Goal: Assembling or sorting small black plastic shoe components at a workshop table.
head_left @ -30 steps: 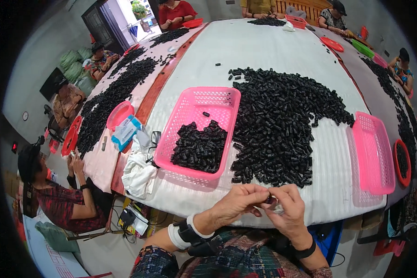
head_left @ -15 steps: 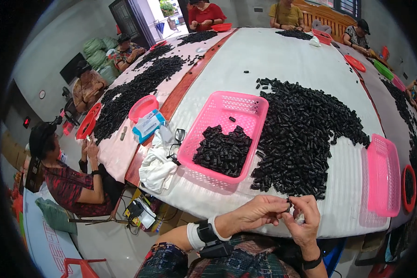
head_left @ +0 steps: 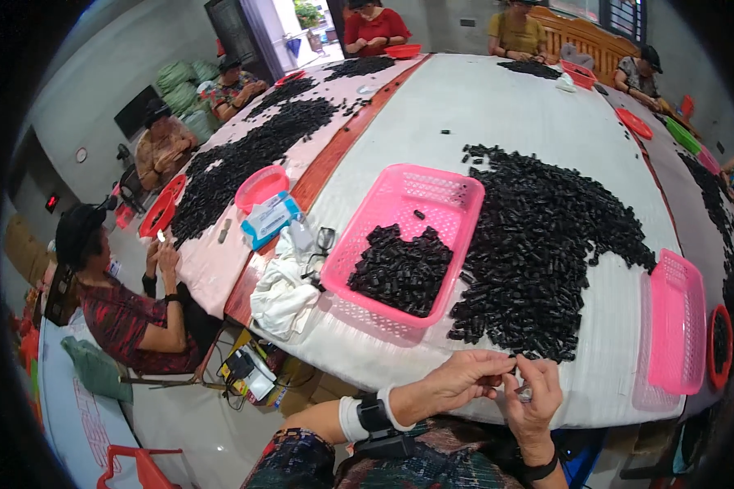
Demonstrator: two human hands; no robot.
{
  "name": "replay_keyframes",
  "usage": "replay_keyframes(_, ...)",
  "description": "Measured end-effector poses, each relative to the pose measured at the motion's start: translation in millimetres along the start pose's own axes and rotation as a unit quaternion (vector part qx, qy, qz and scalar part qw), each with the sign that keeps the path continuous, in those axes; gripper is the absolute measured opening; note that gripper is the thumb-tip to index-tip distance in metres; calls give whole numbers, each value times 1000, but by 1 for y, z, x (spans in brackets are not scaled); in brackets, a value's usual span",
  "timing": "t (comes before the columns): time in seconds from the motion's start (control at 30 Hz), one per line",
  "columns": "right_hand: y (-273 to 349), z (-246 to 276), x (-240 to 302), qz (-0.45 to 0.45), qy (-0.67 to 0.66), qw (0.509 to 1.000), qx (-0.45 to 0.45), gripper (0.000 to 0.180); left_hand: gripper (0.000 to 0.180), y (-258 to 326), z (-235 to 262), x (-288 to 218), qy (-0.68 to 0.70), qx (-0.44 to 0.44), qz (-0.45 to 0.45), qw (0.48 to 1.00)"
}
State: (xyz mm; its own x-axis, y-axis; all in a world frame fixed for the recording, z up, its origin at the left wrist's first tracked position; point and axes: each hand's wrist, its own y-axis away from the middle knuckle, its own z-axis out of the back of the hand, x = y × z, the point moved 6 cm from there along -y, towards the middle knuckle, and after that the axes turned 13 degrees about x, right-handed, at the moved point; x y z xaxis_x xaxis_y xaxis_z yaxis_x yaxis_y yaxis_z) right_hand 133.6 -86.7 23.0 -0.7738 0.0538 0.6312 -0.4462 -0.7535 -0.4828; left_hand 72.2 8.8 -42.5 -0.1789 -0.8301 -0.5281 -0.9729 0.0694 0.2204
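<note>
Presently, step: small black part (head_left: 511, 359) being fitted to a small metal piece (head_left: 524, 394), at the table's (head_left: 497, 106) near edge.
Left hand (head_left: 463, 379): fingers pinched on the black part.
Right hand (head_left: 532, 399): fingers closed on the metal piece.
Next move, judged: pieces to be aligned, pressed together.
Black parts heap (head_left: 546, 236): beside the pink basket (head_left: 408, 240).

Pink plastic basket (head_left: 457, 196), matt black pieces (head_left: 546, 236), white cloth table cover (head_left: 506, 106).

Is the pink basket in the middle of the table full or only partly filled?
Partly filled. The pink basket holds a heap of small black pieces at its near end; the far end shows bare mesh.
</note>
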Motion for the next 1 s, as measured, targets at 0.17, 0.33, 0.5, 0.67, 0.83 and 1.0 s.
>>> replay_keyframes(0.17, 2, -4, 1, 52, -3, 998, -25, 33, 21, 4, -2, -3, -23, -3, 25, 999)
replay_keyframes(0.33, 0, -4, 0, 62, -2, 997, -40, 30, 21, 5, 0, -3, -17, 1, 1, 1000)
replay_keyframes(0.5, 0, -2, 0, 71, -5, 996, -52, 27, 20, 3, 1, -4, -19, -9, -9, 1000)
replay_keyframes(0.67, -2, 0, -2, 69, -4, 997, -43, 28, 19, 1, 3, -4, -26, -6, 2, 1000)
replay_keyframes(0.83, 0, 0, -5, 72, -5, 996, -44, 34, 17, 1, -1, -6, -37, -24, -12, 999)
replay_keyframes(1.0, -3, 2, -1, 53, -3, 998, -31, 36, 16, 2, -4, -9, -40, -23, -22, 999)
